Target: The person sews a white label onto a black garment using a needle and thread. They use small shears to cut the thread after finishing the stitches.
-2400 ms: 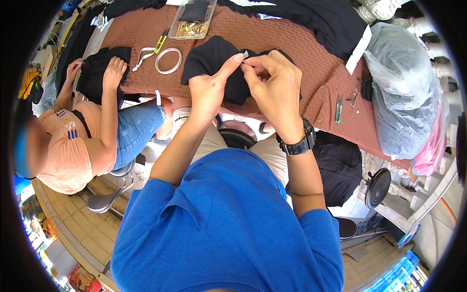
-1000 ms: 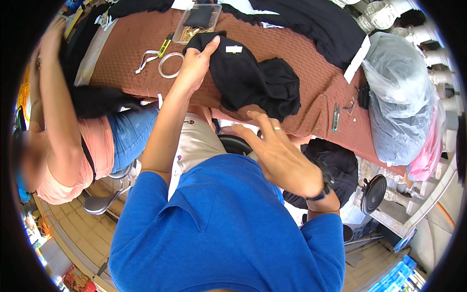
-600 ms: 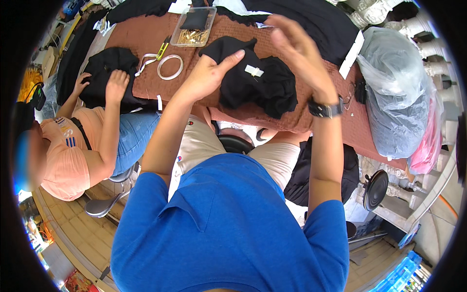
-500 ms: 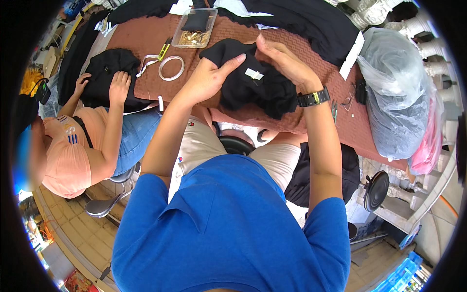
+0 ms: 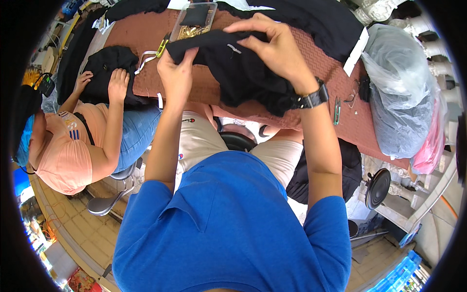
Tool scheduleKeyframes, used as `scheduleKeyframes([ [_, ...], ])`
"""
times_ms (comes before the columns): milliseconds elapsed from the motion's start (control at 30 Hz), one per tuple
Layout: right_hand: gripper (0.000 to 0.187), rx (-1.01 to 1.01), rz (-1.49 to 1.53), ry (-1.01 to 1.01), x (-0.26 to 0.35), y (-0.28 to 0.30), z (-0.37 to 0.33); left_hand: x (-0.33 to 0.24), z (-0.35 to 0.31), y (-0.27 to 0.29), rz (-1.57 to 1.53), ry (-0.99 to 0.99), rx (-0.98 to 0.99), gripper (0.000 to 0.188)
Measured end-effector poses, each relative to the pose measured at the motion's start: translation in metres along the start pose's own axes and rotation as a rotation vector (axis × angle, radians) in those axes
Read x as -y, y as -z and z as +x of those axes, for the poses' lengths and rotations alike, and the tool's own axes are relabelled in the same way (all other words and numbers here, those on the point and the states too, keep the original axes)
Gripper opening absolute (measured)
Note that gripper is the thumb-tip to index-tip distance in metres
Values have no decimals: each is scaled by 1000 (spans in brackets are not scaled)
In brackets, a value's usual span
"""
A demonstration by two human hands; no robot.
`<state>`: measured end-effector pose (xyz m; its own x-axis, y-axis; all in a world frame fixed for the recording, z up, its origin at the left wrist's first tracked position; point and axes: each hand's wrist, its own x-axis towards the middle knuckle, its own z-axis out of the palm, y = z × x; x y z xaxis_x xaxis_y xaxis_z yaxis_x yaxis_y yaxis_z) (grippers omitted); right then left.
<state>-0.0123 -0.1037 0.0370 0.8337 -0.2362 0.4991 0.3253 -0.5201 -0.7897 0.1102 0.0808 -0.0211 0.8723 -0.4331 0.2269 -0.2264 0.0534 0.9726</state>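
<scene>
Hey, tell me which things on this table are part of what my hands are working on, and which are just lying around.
In hand:
- black garment, held by left hand and right hand
- small light tag on the garment, by the right fingers

Lying about:
- clear plastic box of small brass-coloured pieces
- green-handled snips
- bagged bundles
- co-worker's own black garment

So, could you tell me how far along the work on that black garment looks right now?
Underway. Both hands, left hand and right hand, hold the black garment over the brown table, near its small white label. More black fabric lies beyond; whether it is finished cannot be told. A co-worker's hands press another black garment.
</scene>
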Motion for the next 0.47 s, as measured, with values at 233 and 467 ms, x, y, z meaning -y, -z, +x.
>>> scheduleKeyframes([
  [233,24,-11,-206,17,4,-68,-71,80,-50,30,-865,941,512,65],
  [467,22,-53,-522,115,-2,-112,-134,71,-55,44,-1399,870,550,88],
])
